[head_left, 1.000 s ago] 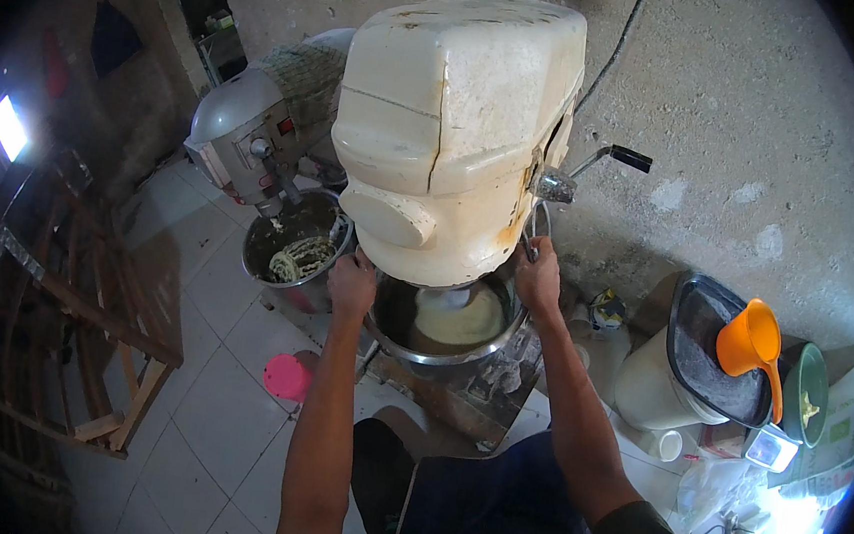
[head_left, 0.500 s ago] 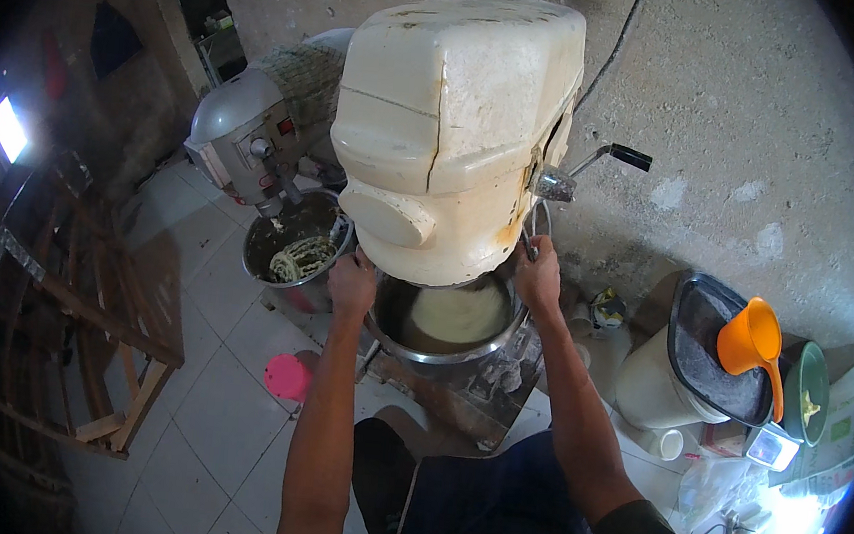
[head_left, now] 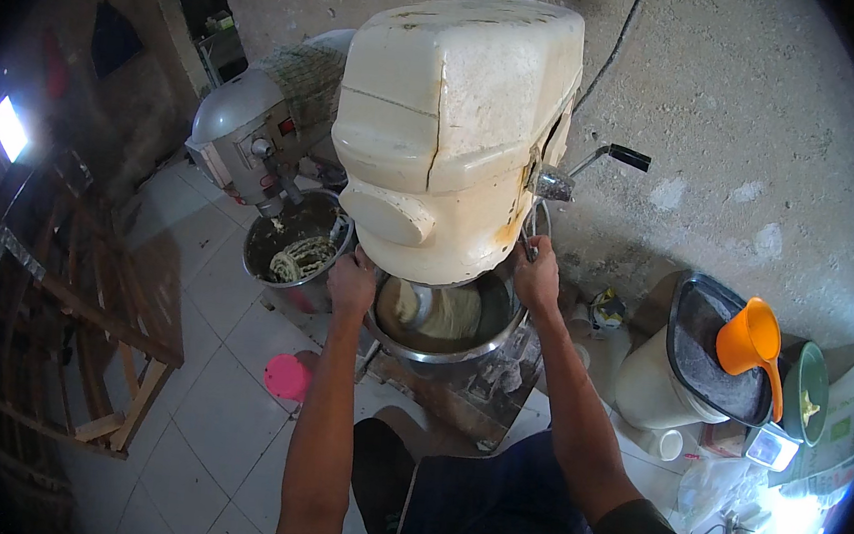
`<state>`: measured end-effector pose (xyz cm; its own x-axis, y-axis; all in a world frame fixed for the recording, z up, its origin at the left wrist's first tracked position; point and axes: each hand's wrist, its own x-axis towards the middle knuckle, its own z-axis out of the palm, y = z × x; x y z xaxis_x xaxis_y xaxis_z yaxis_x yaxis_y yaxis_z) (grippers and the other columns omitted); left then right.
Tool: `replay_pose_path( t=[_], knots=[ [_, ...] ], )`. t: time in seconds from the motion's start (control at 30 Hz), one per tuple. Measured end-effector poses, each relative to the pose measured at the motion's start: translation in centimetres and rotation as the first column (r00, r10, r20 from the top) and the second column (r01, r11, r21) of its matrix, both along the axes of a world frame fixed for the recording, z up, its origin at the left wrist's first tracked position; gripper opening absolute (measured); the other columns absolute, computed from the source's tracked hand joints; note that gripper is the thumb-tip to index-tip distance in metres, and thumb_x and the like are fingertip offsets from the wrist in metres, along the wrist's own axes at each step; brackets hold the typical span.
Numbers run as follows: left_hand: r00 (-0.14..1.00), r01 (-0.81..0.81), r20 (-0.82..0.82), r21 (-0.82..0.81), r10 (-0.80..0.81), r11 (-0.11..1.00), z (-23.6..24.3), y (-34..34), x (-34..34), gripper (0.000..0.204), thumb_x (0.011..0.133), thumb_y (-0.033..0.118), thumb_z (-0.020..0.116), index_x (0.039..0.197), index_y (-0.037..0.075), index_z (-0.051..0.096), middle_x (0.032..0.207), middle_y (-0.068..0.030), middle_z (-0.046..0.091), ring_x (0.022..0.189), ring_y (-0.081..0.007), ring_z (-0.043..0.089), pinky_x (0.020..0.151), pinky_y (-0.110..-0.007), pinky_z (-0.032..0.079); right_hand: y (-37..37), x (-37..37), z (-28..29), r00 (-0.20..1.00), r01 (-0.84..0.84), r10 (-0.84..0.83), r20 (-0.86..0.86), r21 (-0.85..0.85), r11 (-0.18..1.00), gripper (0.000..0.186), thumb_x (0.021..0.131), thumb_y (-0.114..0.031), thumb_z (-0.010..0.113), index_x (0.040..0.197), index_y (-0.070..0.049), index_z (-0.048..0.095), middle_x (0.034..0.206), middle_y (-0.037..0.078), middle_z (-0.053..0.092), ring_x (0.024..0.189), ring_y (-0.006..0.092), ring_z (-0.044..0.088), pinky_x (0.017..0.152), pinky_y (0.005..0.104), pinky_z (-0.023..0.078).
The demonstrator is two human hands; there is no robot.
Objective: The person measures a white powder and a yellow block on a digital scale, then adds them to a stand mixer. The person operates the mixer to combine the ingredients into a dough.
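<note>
A large cream-coloured stand mixer with rusty edges rises in front of me. Beneath its head is a steel mixing bowl holding pale dough, and a metal dough hook shows in the dough. My left hand is closed beside the bowl's left side; what its fingers grip is hidden. At the right side, my right hand has its fingers wrapped round a thin metal loop handle, just under the mixer's crank lever.
A smaller grey mixer with a bowl of dough stands at left. A pink container and a wooden frame are on the tiles. To the right are a white bucket, black tray, orange dipper and green basin.
The dough in the bowl has shifted and changed shape, and the dough hook now shows at its left part. Both hands keep their places.
</note>
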<state>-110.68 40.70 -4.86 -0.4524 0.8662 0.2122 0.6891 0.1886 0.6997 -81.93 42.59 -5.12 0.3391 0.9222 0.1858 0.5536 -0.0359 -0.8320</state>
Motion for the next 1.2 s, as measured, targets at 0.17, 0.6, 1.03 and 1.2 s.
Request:
replay_pose_path(
  t=[0.17,0.6,1.03,1.2],
  knots=[
    [1.000,0.016,0.011,0.007,-0.017,1.000,-0.2,0.2,0.0,0.046,0.097,0.035,0.043,0.089,-0.002,0.068,0.092,-0.0298,0.065,0.092,-0.0481,0.061,0.084,-0.055,0.045,0.1,0.3,-0.5,1.000,-0.002,0.002,0.015,0.026,1.000,0.031,0.090,-0.032,0.061,0.109,-0.010,0.051,0.105,0.020,0.063,0.101,0.0418,0.060,0.082,0.0483,0.046],
    [1.000,0.011,0.015,0.015,-0.011,1.000,-0.4,0.1,-0.2,0.046,0.096,0.036,0.043,0.090,-0.001,0.068,0.092,-0.0299,0.065,0.093,-0.0487,0.060,0.085,-0.055,0.045,0.2,0.2,-0.3,1.000,-0.014,0.014,-0.020,0.003,1.000,0.034,0.089,-0.034,0.062,0.109,-0.008,0.052,0.102,0.021,0.064,0.097,0.0414,0.061,0.080,0.0479,0.046],
    [0.999,-0.020,0.038,-0.028,0.021,0.999,0.0,-0.1,-0.1,0.046,0.096,0.036,0.042,0.091,-0.001,0.068,0.096,-0.0294,0.064,0.095,-0.0486,0.060,0.085,-0.055,0.045,0.0,0.0,-0.1,1.000,0.003,-0.003,-0.006,0.017,1.000,0.035,0.089,-0.035,0.061,0.110,-0.009,0.052,0.104,0.021,0.063,0.098,0.0419,0.061,0.081,0.0486,0.046],
    [0.999,-0.030,-0.039,-0.011,0.030,0.999,0.4,-0.3,0.3,0.046,0.097,0.036,0.043,0.089,-0.001,0.068,0.093,-0.0292,0.065,0.093,-0.0489,0.060,0.085,-0.055,0.045,0.1,0.2,-0.4,1.000,0.010,-0.011,0.022,0.024,1.000,0.033,0.090,-0.035,0.060,0.108,-0.009,0.052,0.102,0.021,0.063,0.097,0.0421,0.061,0.080,0.0489,0.046]
  ],
)
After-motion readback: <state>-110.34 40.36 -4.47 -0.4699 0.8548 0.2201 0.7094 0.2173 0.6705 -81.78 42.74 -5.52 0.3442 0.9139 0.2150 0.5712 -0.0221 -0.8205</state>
